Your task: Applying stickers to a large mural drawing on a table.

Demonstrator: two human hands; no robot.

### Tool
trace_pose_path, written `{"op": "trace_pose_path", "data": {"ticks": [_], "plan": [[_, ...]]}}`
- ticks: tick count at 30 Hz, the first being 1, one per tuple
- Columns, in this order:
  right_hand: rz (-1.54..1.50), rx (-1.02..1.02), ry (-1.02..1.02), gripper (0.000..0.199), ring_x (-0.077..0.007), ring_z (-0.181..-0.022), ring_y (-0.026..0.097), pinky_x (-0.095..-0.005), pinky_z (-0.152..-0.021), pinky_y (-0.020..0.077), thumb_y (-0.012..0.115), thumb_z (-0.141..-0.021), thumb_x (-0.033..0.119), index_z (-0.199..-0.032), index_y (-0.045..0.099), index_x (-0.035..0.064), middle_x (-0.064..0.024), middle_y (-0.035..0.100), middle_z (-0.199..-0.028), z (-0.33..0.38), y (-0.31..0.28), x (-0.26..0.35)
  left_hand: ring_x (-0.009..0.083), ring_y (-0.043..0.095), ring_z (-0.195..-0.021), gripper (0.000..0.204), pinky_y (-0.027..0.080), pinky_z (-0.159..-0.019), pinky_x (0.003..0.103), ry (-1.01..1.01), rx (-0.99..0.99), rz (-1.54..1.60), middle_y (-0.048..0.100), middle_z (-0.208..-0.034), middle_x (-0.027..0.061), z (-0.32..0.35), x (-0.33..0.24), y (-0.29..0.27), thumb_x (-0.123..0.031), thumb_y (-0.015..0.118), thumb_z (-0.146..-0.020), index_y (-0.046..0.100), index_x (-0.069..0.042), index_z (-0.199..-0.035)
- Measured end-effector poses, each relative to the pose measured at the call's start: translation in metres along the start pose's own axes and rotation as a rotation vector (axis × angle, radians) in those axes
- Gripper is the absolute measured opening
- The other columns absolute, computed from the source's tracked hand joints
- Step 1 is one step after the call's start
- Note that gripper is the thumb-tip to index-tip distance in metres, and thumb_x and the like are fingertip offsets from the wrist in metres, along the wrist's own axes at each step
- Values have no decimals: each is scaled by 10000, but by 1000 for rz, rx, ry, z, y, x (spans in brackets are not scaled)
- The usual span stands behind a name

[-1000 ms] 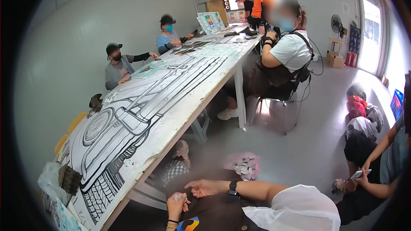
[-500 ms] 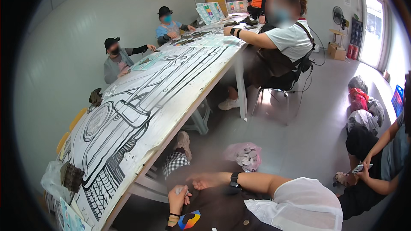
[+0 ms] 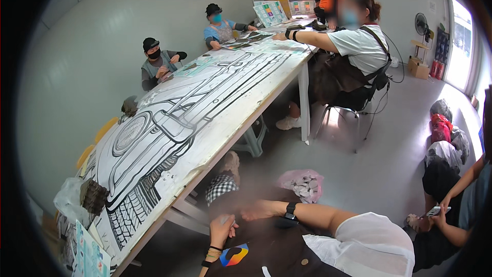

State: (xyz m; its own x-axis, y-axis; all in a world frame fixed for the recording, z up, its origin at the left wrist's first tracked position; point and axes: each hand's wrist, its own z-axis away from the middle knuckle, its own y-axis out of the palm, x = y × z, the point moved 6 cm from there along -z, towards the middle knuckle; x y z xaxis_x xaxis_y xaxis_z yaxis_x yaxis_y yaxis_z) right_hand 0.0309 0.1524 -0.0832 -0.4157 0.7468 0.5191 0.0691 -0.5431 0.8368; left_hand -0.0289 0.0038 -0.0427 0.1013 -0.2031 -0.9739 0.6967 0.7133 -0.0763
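Observation:
Close over my lap, my left hand [image 3: 221, 232] has its fingers closed around a small whitish piece [image 3: 228, 220], mostly covered by the fingers. My right hand [image 3: 259, 210], with a dark watch [image 3: 290, 210] on its wrist, reaches in from the right just beside it. A blurred smear hides the right fingertips, so their grip is unclear. Beneath both hands lies a dark brown apron [image 3: 279, 243] with a colourful patch [image 3: 234, 255]. On the floor beyond stands a pink plastic bag [image 3: 288, 177] filled with pale grey pieces [image 3: 310, 184].
A long white table [image 3: 205, 149] with black line drawings runs along my left. Several people work around its far part. At the right sits a person holding a phone [image 3: 436, 210], near plastic bags [image 3: 443, 151]. A brown stack [image 3: 94, 196] lies on the table's near corner.
The whole view has shifted, so the table and people appear farther right. My left hand stays closed on the piece, beside my right. A seated person across the table has drawn their hands closer together.

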Motion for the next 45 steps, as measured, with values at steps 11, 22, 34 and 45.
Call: {"op": "trace_pose_path", "data": {"ticks": [11, 22, 34, 45], "plan": [[-48, -21, 7, 286, -169, -767, 605, -296, -693, 507, 421, -1027, 171, -1276, 516, 67, -59, 581, -812, -6, -8, -1, 127, 555, -417, 240, 373, -354, 223, 5, -16, -25, 677, -705, 141, -2, -1, 0, -179, 652, -920, 630, 59, -937], [-11, 13, -6, 281, -168, -778, 608, -296, -703, 512, 413, -1024, 132, -1281, 500, 56, -65, 584, -833, 2, 3, 5, 116, 538, -400, 232, 385, -357, 216, -8, 16, -25, 668, -687, 128, -4, 1, 1, -224, 606, -972, 601, 0, -914], [-16, 10, -28, 292, -173, -794, 623, -301, -707, 522, 414, -1027, 128, -1298, 491, 53, -68, 596, -851, 8, 8, 8, 134, 550, -416, 309, 397, -369, 217, 41, 42, 73, 664, -696, 145, 0, 0, -2, -287, 548, -999, 595, 9, -924], [-21, 43, -27, 317, -176, -803, 634, -293, -710, 541, 407, -999, 47, -1308, 480, 35, -73, 602, -852, 4, 6, 6, 126, 549, -416, 248, 403, -367, 220, 23, 31, 55, 667, -693, 137, -2, -1, -2, -236, 607, -970, 603, 7, -916]]}}
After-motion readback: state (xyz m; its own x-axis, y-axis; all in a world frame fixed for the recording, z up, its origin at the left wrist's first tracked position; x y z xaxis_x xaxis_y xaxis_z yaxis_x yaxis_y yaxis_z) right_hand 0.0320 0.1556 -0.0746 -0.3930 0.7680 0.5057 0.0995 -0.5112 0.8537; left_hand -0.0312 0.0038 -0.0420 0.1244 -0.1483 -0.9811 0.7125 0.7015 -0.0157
